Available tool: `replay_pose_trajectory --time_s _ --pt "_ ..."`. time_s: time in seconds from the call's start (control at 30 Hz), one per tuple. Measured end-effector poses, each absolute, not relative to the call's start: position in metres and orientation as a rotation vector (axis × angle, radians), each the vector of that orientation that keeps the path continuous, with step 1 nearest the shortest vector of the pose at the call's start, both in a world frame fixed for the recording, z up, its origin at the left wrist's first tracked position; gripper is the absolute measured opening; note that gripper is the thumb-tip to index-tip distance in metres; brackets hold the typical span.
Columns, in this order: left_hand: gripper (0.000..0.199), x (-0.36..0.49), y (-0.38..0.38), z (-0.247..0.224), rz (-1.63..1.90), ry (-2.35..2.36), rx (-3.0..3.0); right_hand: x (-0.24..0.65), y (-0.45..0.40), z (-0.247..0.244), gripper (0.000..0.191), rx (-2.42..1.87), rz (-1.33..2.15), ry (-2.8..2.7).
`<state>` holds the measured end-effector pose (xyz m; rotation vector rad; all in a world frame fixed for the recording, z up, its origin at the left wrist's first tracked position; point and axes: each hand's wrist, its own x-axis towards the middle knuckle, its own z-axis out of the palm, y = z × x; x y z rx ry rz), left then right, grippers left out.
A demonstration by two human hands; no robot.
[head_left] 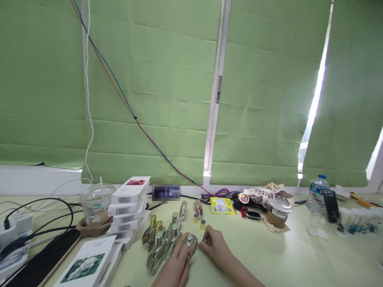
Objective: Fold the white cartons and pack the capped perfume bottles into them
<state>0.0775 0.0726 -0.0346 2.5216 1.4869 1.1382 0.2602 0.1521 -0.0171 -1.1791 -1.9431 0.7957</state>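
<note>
My left hand (176, 265) is closed on a clear glass bottle (190, 241) with no cap, at the right end of a group of bottles. Just right of it, my right hand (216, 246) pinches a small dark thing (205, 240), mostly hidden by the fingers. Capped glass bottles (156, 252) with silver-green and gold caps stand left of my left hand. Two small gold caps, one of them a gold cap (202, 225), sit beyond my hands. Behind them are two uncapped bottles, one a pinkish bottle (198, 208).
White boxes (129, 199) are stacked on the left, near a flower-printed box (85, 267) and a plastic cup (98, 203). A yellow packet (222, 205), an iced drink (278, 213) and a water bottle (317, 193) stand toward the right.
</note>
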Motion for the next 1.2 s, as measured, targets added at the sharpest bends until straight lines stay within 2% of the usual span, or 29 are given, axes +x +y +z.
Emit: replay_pose_trajectory --time_s 0.2,0.33,0.43,0.57,0.73,0.87,0.97,1.1,1.2 --pt "0.030 0.080 0.067 -0.027 1.150 1.489 2.437 0.262 0.158 -0.018 0.027 -1.177 0.949 -1.727" --pt "0.035 0.075 0.069 -0.030 1.138 1.453 2.430 0.260 0.161 -0.023 0.038 -1.132 1.262 -1.510" --pt "0.048 0.071 0.071 -0.037 1.166 1.397 2.449 0.261 0.162 -0.023 0.049 -1.051 1.493 -1.328" --pt "0.058 0.071 0.071 -0.044 1.283 1.415 2.367 0.262 0.161 -0.020 0.047 -0.975 1.719 -1.168" --pt "0.064 0.069 0.069 -0.047 1.226 1.391 2.284 0.263 0.157 -0.015 0.050 -0.996 1.799 -1.133" --pt "0.066 0.064 0.071 -0.052 1.179 1.323 2.295 0.264 0.154 -0.013 0.057 -1.110 1.674 -1.265" --pt "0.065 0.064 0.071 -0.053 1.174 1.275 2.312 0.266 0.155 -0.012 0.056 -1.212 1.400 -1.421" --pt "0.062 0.065 0.068 -0.051 1.159 1.258 2.308 0.271 0.156 -0.012 0.040 -1.274 0.930 -1.651" --pt "0.060 0.064 0.068 -0.049 1.158 1.255 2.330 0.271 0.153 -0.013 0.024 -1.300 0.730 -1.816"
